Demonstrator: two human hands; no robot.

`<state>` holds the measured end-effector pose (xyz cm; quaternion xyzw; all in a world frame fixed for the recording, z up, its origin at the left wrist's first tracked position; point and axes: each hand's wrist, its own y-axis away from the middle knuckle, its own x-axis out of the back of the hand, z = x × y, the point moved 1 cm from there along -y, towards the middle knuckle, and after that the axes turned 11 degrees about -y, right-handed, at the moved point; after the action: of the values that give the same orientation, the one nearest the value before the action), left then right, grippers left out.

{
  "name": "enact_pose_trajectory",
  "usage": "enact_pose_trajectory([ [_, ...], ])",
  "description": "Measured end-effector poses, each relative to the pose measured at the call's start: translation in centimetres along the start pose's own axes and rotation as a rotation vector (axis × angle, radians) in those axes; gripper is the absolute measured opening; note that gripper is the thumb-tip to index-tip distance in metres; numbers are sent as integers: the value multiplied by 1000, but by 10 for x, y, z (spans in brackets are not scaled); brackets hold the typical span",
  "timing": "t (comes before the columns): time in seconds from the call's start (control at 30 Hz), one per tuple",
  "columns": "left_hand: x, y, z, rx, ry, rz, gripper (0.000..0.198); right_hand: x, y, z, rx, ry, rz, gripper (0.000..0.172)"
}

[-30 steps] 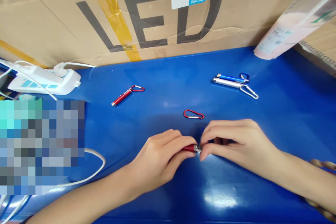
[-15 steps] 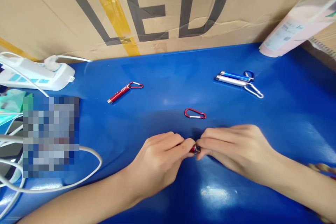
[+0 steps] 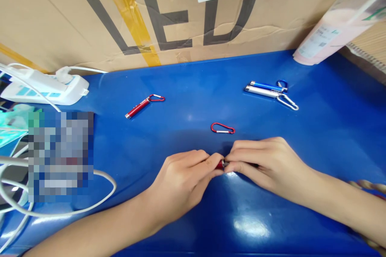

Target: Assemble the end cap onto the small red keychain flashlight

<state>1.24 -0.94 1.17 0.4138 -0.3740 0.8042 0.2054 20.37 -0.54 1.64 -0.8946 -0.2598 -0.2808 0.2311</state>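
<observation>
In the head view my left hand (image 3: 188,178) is closed around a small red keychain flashlight (image 3: 220,164), most of it hidden by the fingers. Thumb and fingers of my right hand (image 3: 265,164) pinch its dark metal end, where the two hands meet. Just beyond the hands a loose red carabiner (image 3: 222,131) lies on the blue table (image 3: 187,92). A whole red keychain flashlight (image 3: 139,108) with its own carabiner rests farther off to the left. To the right lie a silver flashlight (image 3: 263,91) and a blue flashlight (image 3: 267,86), side by side, each with a carabiner.
A large cardboard box (image 3: 171,12) stands along the back. At left are a white power strip (image 3: 60,90), white cables (image 3: 110,198) and a blurred-out item (image 3: 62,156). A pinkish cylindrical container (image 3: 324,38) stands at the back right.
The right hand's thumb and fingers have shifted slightly at the flashlight's end, and both hands appear a little higher in view. The view has moved slightly; the things on the table lie as before.
</observation>
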Motion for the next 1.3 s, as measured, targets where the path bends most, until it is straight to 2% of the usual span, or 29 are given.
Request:
enact_pose_trajectory([
  [0.13, 1, 1, 0, 49, -7, 12, 18, 1, -2, -2, -28, -125, 26, 25],
  [0.23, 2, 0, 0, 86, 28, 4, 18, 2, -3, -3, -42, -168, 47, 28],
  [0.4, 5, -5, 1, 146, 129, -88, 17, 3, -2, 0, 38, -45, 49, 33],
  [0.57, 6, -4, 2, 171, 120, -141, 22, 6, -1, 3, 105, 75, 68, 36],
  [0.73, 5, -3, 0, 131, 166, -75, 20, 4, 1, -1, 122, 76, 24, 35],
  [0.93, 4, -1, 0, 72, 136, 18, 24, -2, 3, -9, 111, 68, 48, 30],
  [1.0, 4, -1, 0, 46, 133, 54, 26, -3, 2, -12, 53, -23, 77, 29],
  [1.1, 4, -2, 0, 2, 126, 97, 32, -5, -2, -17, -144, -217, 97, 29],
  [1.17, 5, -2, -1, -22, 117, 109, 33, -6, -4, -19, -269, -305, 75, 31],
  [1.3, 5, -1, -2, -48, 117, 121, 35, -6, -6, -19, -397, -442, 45, 33],
])
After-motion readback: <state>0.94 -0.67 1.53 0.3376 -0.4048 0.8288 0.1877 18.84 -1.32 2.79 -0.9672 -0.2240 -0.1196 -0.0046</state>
